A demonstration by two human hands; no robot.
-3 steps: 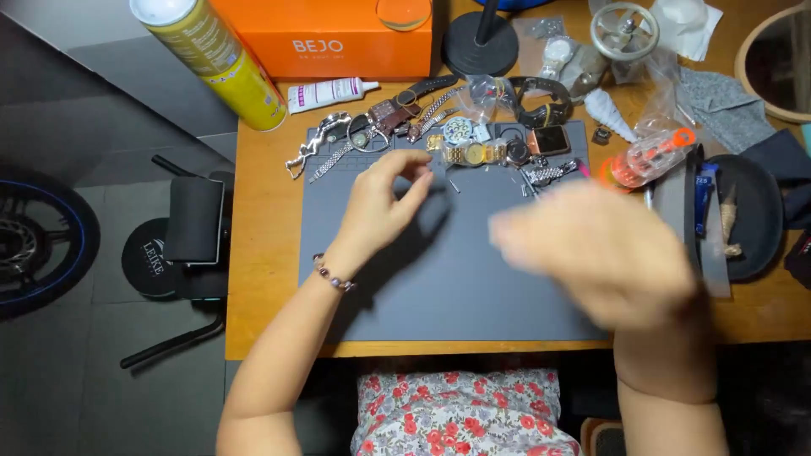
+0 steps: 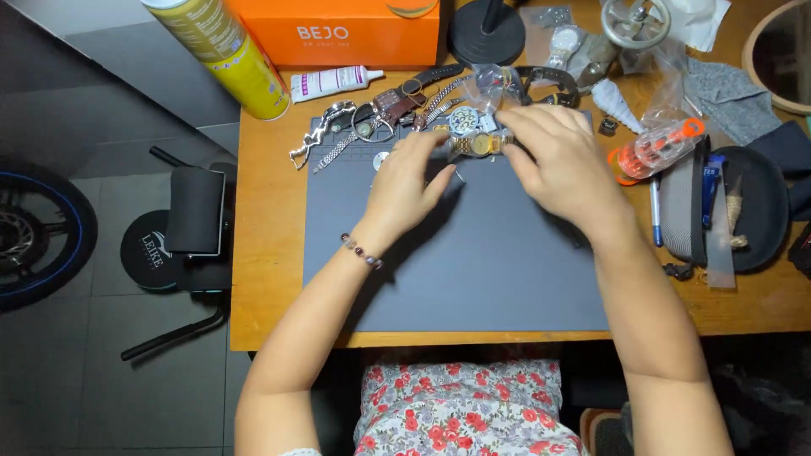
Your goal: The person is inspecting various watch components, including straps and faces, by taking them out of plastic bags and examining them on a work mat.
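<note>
A gold-coloured wristwatch (image 2: 481, 145) lies at the far edge of the grey work mat (image 2: 473, 270), in front of a heap of other watches and straps (image 2: 397, 105). My left hand (image 2: 405, 181) pinches the left end of its metal band with the fingertips. My right hand (image 2: 557, 165) covers the right end, fingers curled down on it. A white-faced watch (image 2: 463, 121) sits just behind the gold one. A small crumpled clear plastic bag (image 2: 494, 83) lies above the two hands.
An orange box (image 2: 338, 29), a yellow spray can (image 2: 228, 55) and a white tube (image 2: 334, 82) stand at the back left. On the right lie an open grey case (image 2: 743, 211), a blue pen (image 2: 655, 211) and an orange-capped clear tool (image 2: 659, 145). A black stool (image 2: 182, 228) stands on the floor to the left.
My right hand has swept from the mat's near right side up to the gold watch. My left hand has edged forward to the watch's band.
</note>
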